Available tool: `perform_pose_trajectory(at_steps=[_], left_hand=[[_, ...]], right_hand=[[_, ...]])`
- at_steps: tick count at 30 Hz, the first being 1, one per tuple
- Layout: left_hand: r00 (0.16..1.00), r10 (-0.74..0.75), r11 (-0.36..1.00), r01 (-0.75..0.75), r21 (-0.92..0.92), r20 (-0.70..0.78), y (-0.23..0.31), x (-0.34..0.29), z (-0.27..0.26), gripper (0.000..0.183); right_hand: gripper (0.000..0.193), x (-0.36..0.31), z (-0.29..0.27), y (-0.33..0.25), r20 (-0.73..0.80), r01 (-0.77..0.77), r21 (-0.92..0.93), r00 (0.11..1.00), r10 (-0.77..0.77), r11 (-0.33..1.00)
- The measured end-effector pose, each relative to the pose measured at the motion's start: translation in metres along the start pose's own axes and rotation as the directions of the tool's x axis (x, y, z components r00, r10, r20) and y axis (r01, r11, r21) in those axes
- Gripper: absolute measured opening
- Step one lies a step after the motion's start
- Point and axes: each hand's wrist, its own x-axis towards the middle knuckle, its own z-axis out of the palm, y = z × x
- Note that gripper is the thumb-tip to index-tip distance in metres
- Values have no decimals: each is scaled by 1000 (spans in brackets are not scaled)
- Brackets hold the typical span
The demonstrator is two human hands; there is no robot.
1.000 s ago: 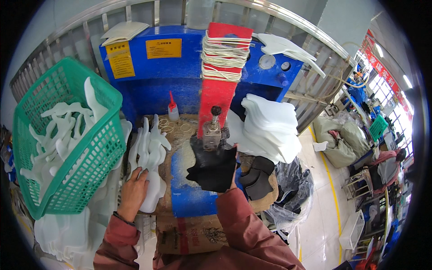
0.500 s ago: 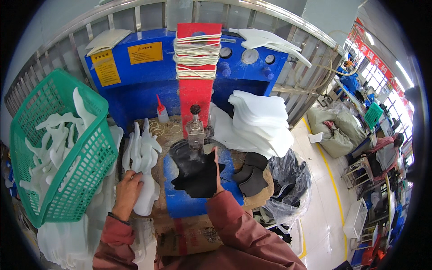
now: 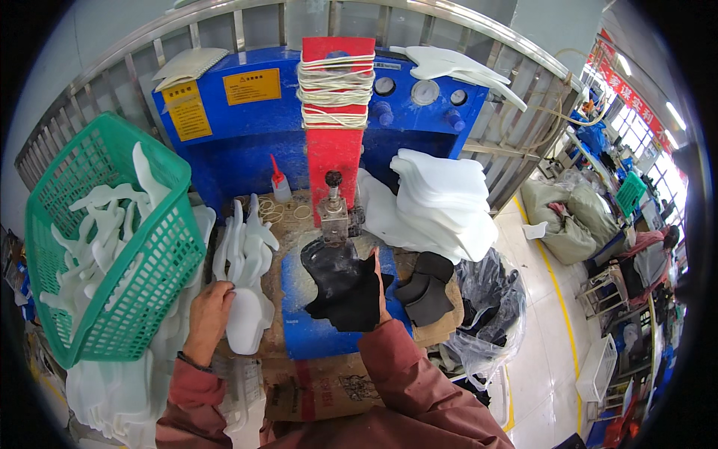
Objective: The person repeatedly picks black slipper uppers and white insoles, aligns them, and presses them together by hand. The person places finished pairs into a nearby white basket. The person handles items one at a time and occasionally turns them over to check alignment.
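Note:
A black, irregularly cut sheet piece (image 3: 345,293) lies over the blue board (image 3: 303,337), its far end under the metal head (image 3: 333,222) of a red-post machine. My right hand (image 3: 381,288) grips its right edge; the fingers are mostly hidden by it. On the left, my left hand (image 3: 210,316) has its fingers closed at the edge of a white curved foam-like piece (image 3: 250,322). That piece lies against several similar white pieces (image 3: 245,251). More black curved pieces (image 3: 426,292) are stacked right of the board.
At left stands a green plastic basket (image 3: 142,295) filled with white pieces. A stack of white sheets (image 3: 443,198) sits behind at right, beside a plastic-lined bin (image 3: 486,299) of black scraps. A small red-tipped bottle (image 3: 280,185) stands near the blue machine body (image 3: 243,153).
The whole view has shifted slightly. The black piece has slid a little to the right with my right hand, baring more of the board's left side. My left hand stays by the white piece.

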Motion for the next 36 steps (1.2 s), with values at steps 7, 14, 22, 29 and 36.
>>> perform_pose_trajectory(at_steps=[7,14,22,29,36], left_hand=[[992,15,936,31,-351,127,32,-4,-58,15],[959,74,493,202,-846,272,47,-4,-70,18],[923,86,372,319,-872,375,56,-6,-50,15],[953,97,525,196,-828,287,65,3,-44,15],[928,138,530,226,-818,346,95,25,-36,11]], right_hand=[[87,-4,-3,0,6,-27,188,1000,26,982],[89,3,-2,2,97,-53,161,995,37,985],[85,7,-7,9,101,-141,207,987,122,968],[83,11,3,11,-46,-166,98,984,172,981],[97,-30,16,9,-193,-175,-47,968,163,983]])
